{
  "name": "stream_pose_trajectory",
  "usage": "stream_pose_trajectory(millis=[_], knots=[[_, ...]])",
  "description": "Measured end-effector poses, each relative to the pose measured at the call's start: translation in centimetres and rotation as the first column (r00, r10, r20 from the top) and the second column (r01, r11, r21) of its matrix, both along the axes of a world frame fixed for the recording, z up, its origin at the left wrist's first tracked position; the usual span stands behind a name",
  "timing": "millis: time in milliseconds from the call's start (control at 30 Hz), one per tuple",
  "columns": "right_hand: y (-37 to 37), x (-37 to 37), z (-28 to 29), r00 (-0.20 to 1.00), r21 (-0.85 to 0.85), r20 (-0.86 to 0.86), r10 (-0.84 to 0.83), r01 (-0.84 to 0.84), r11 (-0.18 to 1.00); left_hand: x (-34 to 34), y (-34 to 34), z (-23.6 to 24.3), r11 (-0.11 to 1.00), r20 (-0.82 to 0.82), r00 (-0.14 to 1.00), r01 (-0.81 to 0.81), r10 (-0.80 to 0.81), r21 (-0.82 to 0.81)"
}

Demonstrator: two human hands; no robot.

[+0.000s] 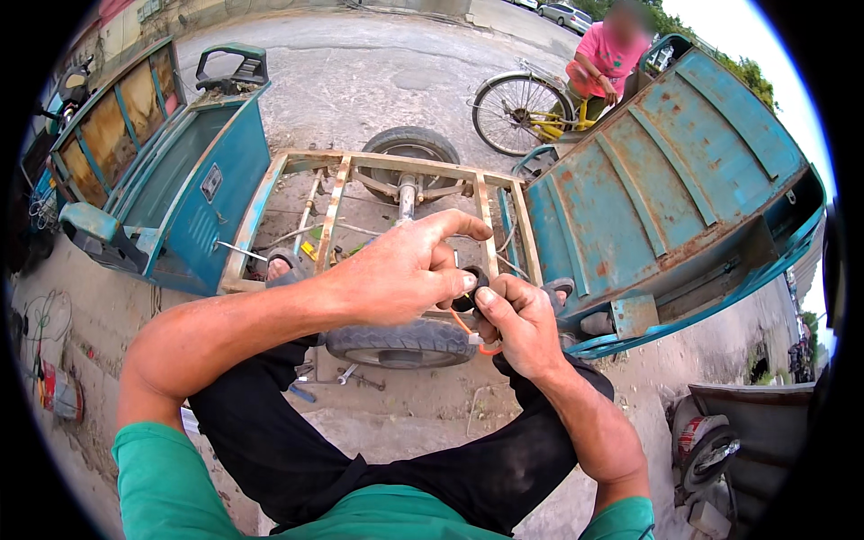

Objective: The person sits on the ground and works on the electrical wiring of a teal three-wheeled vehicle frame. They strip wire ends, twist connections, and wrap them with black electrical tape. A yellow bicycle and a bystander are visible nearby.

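Both hands meet in front of me over the near side of a bare metal frame. My left hand is closed, its index finger stretched out to the right. Its thumb and bent fingers press on a small black ring that looks like a roll of tape. Thumb and fingers of my right hand pinch closely against the same spot. An orange wire with a small white piece on it loops below the fingers. Its end is hidden between the hands.
Wheels with black tires stand at the frame's near and far sides. A blue-green seat box is left, a tilted rusty cargo bed right. Wrenches lie on the ground. Behind, a person in pink is by a yellow bicycle.
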State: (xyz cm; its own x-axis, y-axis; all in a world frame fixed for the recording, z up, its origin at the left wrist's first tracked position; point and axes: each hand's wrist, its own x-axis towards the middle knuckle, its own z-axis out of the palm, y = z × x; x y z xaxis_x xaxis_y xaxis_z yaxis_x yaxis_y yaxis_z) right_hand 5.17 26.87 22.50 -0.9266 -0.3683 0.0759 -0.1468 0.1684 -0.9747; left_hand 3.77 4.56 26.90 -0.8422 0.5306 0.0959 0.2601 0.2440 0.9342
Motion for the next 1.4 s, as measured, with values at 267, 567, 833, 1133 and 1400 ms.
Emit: stream_pose_trajectory(millis=[267,567,833,1133,1400], knots=[[0.6,-0.4,-0.1,0.983,-0.041,0.179,0.042,-0.036,0.999,-0.3,-0.4,-1.7,0.988,-0.562,0.814,0.090,-0.145,-0.126],[1.2,-1.2,-0.9,0.883,-0.164,0.422,0.205,-0.148,0.975,-0.7,0.3,-1.1,0.945,-0.796,0.533,0.022,-0.287,-0.326],[0.9,-0.9,-0.4,0.844,-0.228,0.475,0.251,-0.158,0.961,0.0,0.7,-2.1,0.967,-0.933,0.264,-0.013,-0.244,-0.256],[0.0,-0.5,0.7,0.865,-0.337,0.426,0.265,-0.120,0.934,0.2,0.8,-1.2,0.995,-0.868,0.487,0.041,-0.100,-0.092],[-1.2,-0.7,0.7,0.862,-0.375,0.395,0.318,-0.164,0.912,-0.1,-2.2,-0.2,0.977,-0.566,0.798,0.195,-0.207,-0.082]])
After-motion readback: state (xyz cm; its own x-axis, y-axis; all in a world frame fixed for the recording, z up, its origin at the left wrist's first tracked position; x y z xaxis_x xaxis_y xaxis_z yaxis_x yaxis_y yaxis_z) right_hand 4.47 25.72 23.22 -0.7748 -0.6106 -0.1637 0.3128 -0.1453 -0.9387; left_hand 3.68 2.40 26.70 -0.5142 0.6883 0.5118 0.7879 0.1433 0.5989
